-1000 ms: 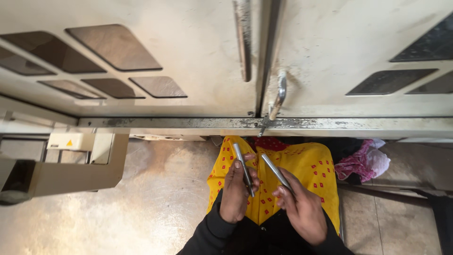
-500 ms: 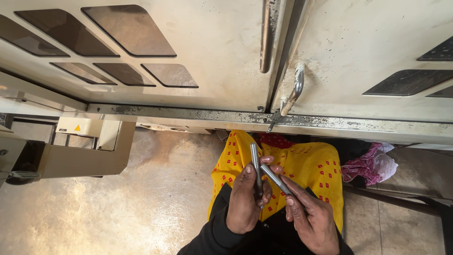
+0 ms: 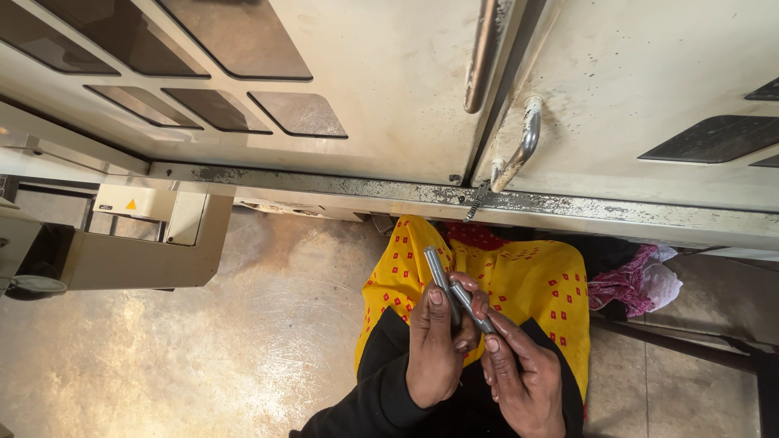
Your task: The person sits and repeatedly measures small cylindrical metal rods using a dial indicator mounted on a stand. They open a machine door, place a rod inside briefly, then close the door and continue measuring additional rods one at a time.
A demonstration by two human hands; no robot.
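Both hands are in close over the lap. The left hand [image 3: 432, 345] is curled shut around a slim grey metal rod [image 3: 438, 276], thumb pressed flat up its shaft, the rod standing nearly upright with its top end poking clear above the fingers. The right hand [image 3: 523, 380] comes in from the other side, fingertips pinched on a second grey rod [image 3: 471, 307] that slants up and to the left until its upper end meets the first one just above the left thumb. The two pieces touch there, crossing at a shallow angle.

Whether they are being mated, compared or pried apart I cannot tell; the contact point is partly hidden by fingers. As I judge it, the thing to get right is alignment: hold the upright rod steady in the left hand, let the right do the small adjusting, and keep the grips near the meeting point so neither piece slips or levers off.

Beneath the hands lies a yellow cloth with red dots [image 3: 535, 280], draped over the person's lap, with black sleeves [image 3: 381, 389] at the wrists. Just beyond, a worn metal sill [image 3: 341, 186] runs under two cream cabinet doors [image 3: 389, 73], each with a curved metal handle [image 3: 519, 150]. A pink rag [image 3: 629, 280] sits to the right, a beige box-shaped fixture [image 3: 146, 243] off left, above the scuffed floor [image 3: 203, 357].
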